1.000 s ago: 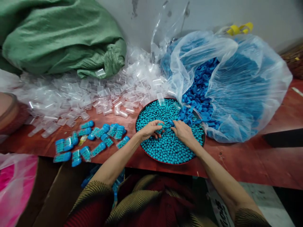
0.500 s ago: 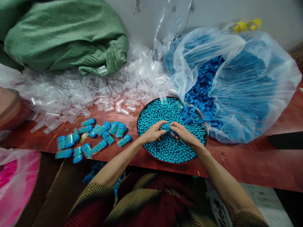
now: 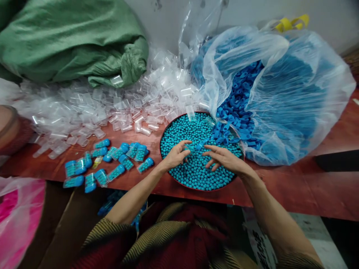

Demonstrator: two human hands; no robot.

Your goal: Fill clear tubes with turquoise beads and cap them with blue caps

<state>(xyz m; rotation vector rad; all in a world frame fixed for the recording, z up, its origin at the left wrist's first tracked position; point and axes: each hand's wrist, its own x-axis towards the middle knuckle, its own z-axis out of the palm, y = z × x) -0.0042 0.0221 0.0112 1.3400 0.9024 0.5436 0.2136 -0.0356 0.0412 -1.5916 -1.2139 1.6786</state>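
- While the fingers of the left hand (image 3: pixel 176 155) curve, thumb facing index, I cannot tell from where I stand whether anything is pinched there; the right hand (image 3: pixel 224 158) looks loose, fingers spread, holding nothing that I can see.
- Between those fingertips sits one small blue piece (image 3: pixel 200 145), just beside the right index finger; whether it rests on the beads (image 3: pixel 196 173) or is held up, I can't make out.
- To my eye, fiddly work like this goes best low over the tray (image 3: pixel 208 190), wrists easy and the pinch light, so that strays drop back among the beads.
- One round tray, then, and far too many turquoise beads to count.
- Left of it on the red table (image 3: pixel 280 194) I make it about fifteen capped vials (image 3: pixel 116 172), filled with beads; some overlap, so I may be one out.
- Beyond lie heaped clear empty vials (image 3: pixel 123 121), past counting, against one green sack (image 3: pixel 78 41).
- One translucent bag (image 3: pixel 291 97) spills countless blue caps (image 3: pixel 238 101) onto the tray's far right edge; one yellow strip (image 3: pixel 291 24) shows behind.
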